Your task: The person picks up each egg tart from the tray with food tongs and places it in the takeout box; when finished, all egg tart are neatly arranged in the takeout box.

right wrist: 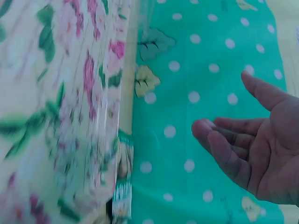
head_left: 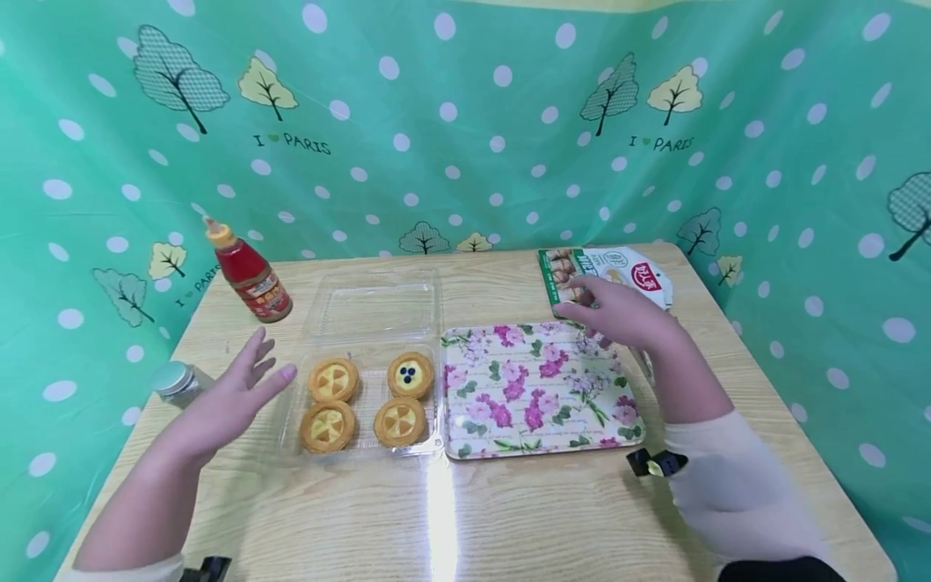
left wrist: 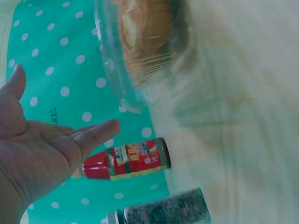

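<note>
My left hand [head_left: 227,404] hovers left of an open clear plastic box [head_left: 371,372], its fingers extended and holding nothing. In the box lie several round tarts [head_left: 333,380], one topped with dark berries [head_left: 410,375]. A glass jar [head_left: 177,382] with a pale lid stands just beyond that hand, partly covered by it. Over the far right of a floral tray [head_left: 538,388] hangs my right hand [head_left: 618,311], empty, with loosely bent fingers. Behind it a green and white food packet [head_left: 607,271] lies partly hidden.
A red sauce bottle [head_left: 253,275] with a yellow cap stands at the back left. The box's clear lid [head_left: 378,303] is folded back toward the wall. Green dotted cloth [head_left: 451,162] hangs around the wooden table [head_left: 349,517].
</note>
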Available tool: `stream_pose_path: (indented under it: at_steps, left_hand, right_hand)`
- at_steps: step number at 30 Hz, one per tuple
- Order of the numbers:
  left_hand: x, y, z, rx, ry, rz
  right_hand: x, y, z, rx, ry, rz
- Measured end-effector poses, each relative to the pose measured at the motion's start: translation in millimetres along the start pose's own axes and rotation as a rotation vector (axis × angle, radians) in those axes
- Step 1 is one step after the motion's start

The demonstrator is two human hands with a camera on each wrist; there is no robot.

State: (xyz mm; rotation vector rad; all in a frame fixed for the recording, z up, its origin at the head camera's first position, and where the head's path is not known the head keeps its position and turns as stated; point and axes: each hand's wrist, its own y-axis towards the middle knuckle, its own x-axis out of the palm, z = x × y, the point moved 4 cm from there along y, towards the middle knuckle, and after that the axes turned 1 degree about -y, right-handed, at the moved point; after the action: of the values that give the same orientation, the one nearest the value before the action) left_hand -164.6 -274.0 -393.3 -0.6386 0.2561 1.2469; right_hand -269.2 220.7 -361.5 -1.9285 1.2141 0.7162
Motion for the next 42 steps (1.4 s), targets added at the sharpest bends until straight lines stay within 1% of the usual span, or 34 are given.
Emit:
stream_pose_path:
  at_steps: [2, 4, 6, 8, 10, 12, 14, 17, 21, 25, 28, 30, 34, 38, 42]
  left_hand:
    - [-5.2, 10.0, 1.9, 0.003, -0.051, 0.008]
    - [-9.2, 21.2, 0.8, -0.005, -0.126, 0.042]
    - [-12.2, 32.3, -2.0, -0.018, -0.202, 0.085]
    - [-14.0, 42.7, -7.3, -0.046, -0.279, 0.124]
    - [-14.5, 51.2, -12.8, -0.071, -0.334, 0.145]
    - [-13.4, 58.5, -18.2, -0.091, -0.368, 0.133]
    - [-11.4, 64.9, -23.7, -0.107, -0.392, 0.106]
    - [-7.7, 72.3, -31.5, -0.129, -0.417, 0.053]
    - [-4.9, 77.5, -39.1, -0.156, -0.447, 0.021]
    - [-4.0, 79.3, -43.6, -0.149, -0.492, 0.011]
    - [-3.4, 79.4, -45.4, -0.131, -0.515, -0.001]
    - [-3.0, 79.2, -45.8, -0.121, -0.537, 0.001]
    - [-3.9, 78.2, -46.0, -0.11, -0.565, 0.033]
    - [-5.4, 76.9, -46.4, -0.104, -0.567, 0.076]
    - [-6.5, 75.6, -47.2, -0.092, -0.602, 0.106]
  right_hand:
    - [4.7, 12.9, -8.4, -0.015, 0.012, -0.008]
    - [11.1, 25.9, -17.0, -0.033, 0.041, -0.027]
    - [19.4, 37.6, -26.4, -0.055, 0.08, -0.057]
    - [29.4, 48.5, -35.2, -0.07, 0.118, -0.089]
    - [41.6, 58.5, -44.1, -0.083, 0.156, -0.128]
    - [55.6, 68.5, -51.8, -0.095, 0.201, -0.169]
    - [70.3, 77.7, -58.4, -0.103, 0.256, -0.215]
    - [92.8, 88.3, -65.7, -0.102, 0.382, -0.293]
    - [120.8, 95.3, -72.9, -0.075, 0.514, -0.394]
    - [142.5, 98.5, -79.2, -0.077, 0.582, -0.46]
    - [152.3, 99.4, -83.3, -0.09, 0.632, -0.466]
    - [156.0, 99.6, -84.9, -0.094, 0.668, -0.452]
    - [158.5, 99.8, -87.2, -0.108, 0.711, -0.403]
    - [158.0, 99.6, -89.1, -0.134, 0.722, -0.347]
    - [158.0, 100.4, -90.0, -0.158, 0.727, -0.301]
